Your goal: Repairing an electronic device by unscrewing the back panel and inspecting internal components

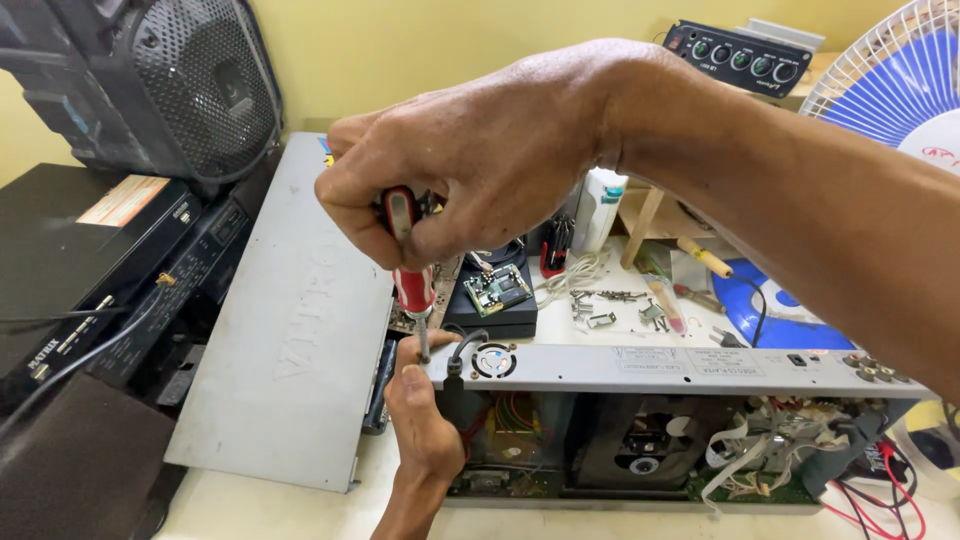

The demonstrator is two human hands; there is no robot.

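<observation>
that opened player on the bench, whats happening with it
A person is working on an opened disc player on a workbench. The right hand grips a red-handled screwdriver, tip down at the left end of the player's grey rear panel. The left hand steadies that corner near the small fan. The grey cover lies off to the left, and loose screws lie behind the player.

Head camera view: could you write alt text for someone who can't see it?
A right hand grips a red screwdriver pointing down at the corner of an opened player, while the left hand steadies the tip. A grey cover lies to the left; screws sit behind.
</observation>
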